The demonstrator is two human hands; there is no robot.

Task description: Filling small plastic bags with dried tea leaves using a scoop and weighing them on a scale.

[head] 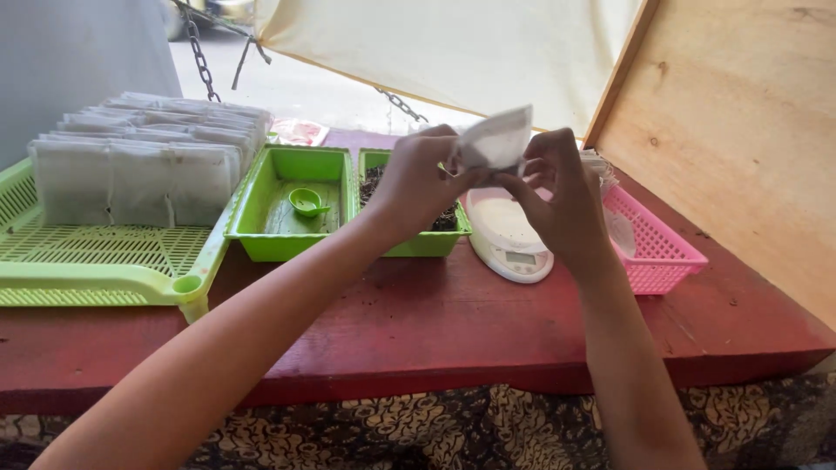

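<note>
Now both hands are up over the white kitchen scale [509,239], left hand [416,184] and right hand [562,196] each pinching with closed fingers a thin, papery white sachet [495,139], slightly crumpled. Beside them sit two glossy green plastic tubs [287,209], one with a small green scoop [306,202], a slatted green tray [96,261] stacked with flat white pouches [144,161], and a pink mesh basket [662,252]. All rests on a worn red-painted wooden table [453,322], plywood board [740,113] and pale cloth awning [453,43] behind.

On the red table [453,322] — a pink basket [666,252], a white scale [514,244], a small green scoop [306,202].
</note>
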